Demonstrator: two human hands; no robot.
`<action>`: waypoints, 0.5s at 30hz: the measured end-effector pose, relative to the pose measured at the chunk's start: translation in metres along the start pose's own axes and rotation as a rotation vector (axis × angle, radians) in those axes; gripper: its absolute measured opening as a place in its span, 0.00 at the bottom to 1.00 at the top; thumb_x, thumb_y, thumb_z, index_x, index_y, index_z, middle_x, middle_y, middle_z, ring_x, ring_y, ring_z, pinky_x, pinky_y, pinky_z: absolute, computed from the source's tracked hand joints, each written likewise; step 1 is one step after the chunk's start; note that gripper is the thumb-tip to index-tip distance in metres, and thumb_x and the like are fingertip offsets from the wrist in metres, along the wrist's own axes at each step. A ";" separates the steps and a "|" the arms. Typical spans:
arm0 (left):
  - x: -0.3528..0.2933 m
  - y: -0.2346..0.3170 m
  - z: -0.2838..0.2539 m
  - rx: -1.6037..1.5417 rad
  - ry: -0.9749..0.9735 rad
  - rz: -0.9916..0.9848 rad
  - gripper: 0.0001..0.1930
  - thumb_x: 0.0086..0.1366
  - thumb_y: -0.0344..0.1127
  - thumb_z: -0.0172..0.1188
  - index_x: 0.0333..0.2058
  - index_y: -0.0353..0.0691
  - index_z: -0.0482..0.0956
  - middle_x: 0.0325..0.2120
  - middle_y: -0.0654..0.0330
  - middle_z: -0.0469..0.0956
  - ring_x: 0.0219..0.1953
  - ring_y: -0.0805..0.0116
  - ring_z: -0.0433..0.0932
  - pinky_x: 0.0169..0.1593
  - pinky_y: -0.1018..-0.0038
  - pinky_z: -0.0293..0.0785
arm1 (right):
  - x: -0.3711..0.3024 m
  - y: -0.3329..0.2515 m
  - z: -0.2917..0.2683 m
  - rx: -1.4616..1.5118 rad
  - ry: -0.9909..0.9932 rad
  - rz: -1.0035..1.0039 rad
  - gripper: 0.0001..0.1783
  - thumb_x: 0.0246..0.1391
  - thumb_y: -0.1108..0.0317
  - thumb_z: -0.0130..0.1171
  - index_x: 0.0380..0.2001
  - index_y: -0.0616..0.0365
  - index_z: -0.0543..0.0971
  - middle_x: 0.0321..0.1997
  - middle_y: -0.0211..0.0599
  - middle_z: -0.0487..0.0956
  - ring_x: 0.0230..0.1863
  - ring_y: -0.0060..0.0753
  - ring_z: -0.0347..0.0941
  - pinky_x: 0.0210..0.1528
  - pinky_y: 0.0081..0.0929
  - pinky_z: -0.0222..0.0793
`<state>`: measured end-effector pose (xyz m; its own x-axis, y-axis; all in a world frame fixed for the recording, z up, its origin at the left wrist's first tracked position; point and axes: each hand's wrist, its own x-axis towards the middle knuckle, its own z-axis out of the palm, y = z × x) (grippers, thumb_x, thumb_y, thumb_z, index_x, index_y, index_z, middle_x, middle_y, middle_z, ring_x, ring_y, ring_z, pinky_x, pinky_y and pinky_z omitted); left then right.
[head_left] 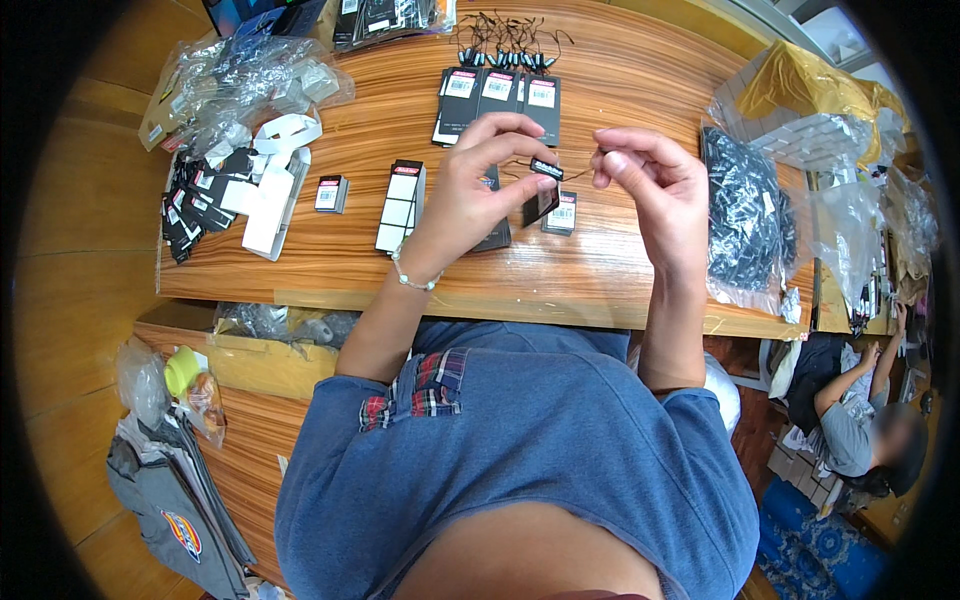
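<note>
My left hand (pixel 468 195) pinches a small black hang tag (pixel 540 207) with a black plastic seal (pixel 546 168) at its top. A thin dark string (pixel 577 177) runs from there to my right hand (pixel 655 185), whose thumb and fingers are closed on its end. Below the held tag lies a stack of small white-labelled tags (pixel 561 215). Dark cards (pixel 497 236) lie partly hidden under my left hand, with a stack of white-panelled cards (pixel 402 208) beside it. Farther back are larger black tags (pixel 498 92) in stacks, topped by several corded seals (pixel 505 58).
A clear bag of black strings (pixel 745 215) lies at the right table edge. Left are a small tag stack (pixel 330 194), loose black tags (pixel 195 205), white card strips (pixel 272 205) and crumpled plastic bags (pixel 240 90). Another person (pixel 860 435) is at far right.
</note>
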<state>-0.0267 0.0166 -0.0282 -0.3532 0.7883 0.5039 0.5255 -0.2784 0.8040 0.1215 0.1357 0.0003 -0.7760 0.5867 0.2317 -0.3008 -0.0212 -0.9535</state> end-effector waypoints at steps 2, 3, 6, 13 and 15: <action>0.001 0.001 -0.003 -0.019 0.032 -0.029 0.09 0.46 0.28 0.65 0.30 0.39 0.79 0.34 0.61 0.74 0.41 0.68 0.72 0.45 0.74 0.68 | -0.004 -0.003 0.005 -0.135 -0.005 0.081 0.10 0.49 0.77 0.55 0.37 0.65 0.75 0.31 0.34 0.77 0.31 0.17 0.72 0.38 0.15 0.69; 0.002 -0.001 -0.005 -0.043 0.022 -0.004 0.09 0.46 0.28 0.65 0.30 0.39 0.79 0.32 0.61 0.75 0.39 0.68 0.73 0.44 0.74 0.68 | -0.004 0.000 0.005 -0.113 -0.020 0.083 0.10 0.48 0.77 0.56 0.37 0.64 0.74 0.29 0.30 0.76 0.30 0.14 0.71 0.35 0.12 0.67; 0.002 -0.002 -0.004 -0.169 0.013 -0.020 0.10 0.46 0.27 0.65 0.31 0.39 0.79 0.30 0.61 0.77 0.36 0.69 0.74 0.43 0.76 0.68 | -0.004 0.006 0.006 -0.106 -0.047 0.052 0.10 0.48 0.77 0.57 0.36 0.63 0.73 0.27 0.28 0.75 0.29 0.13 0.69 0.31 0.10 0.63; 0.000 0.000 -0.001 -0.301 -0.016 -0.102 0.10 0.48 0.26 0.64 0.32 0.37 0.79 0.30 0.61 0.77 0.34 0.74 0.74 0.40 0.79 0.68 | -0.003 0.007 0.006 -0.036 -0.106 0.089 0.12 0.46 0.77 0.59 0.34 0.61 0.69 0.26 0.27 0.74 0.28 0.11 0.68 0.29 0.09 0.61; 0.000 0.001 -0.003 -0.285 -0.029 -0.102 0.10 0.48 0.26 0.64 0.32 0.37 0.79 0.30 0.62 0.78 0.33 0.76 0.73 0.39 0.80 0.68 | -0.003 0.008 0.005 -0.032 -0.108 0.097 0.12 0.46 0.77 0.59 0.34 0.60 0.69 0.26 0.27 0.75 0.28 0.11 0.68 0.29 0.09 0.61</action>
<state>-0.0285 0.0151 -0.0264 -0.3682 0.8344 0.4101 0.2485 -0.3367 0.9082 0.1183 0.1296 -0.0067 -0.8560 0.4928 0.1561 -0.2050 -0.0463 -0.9777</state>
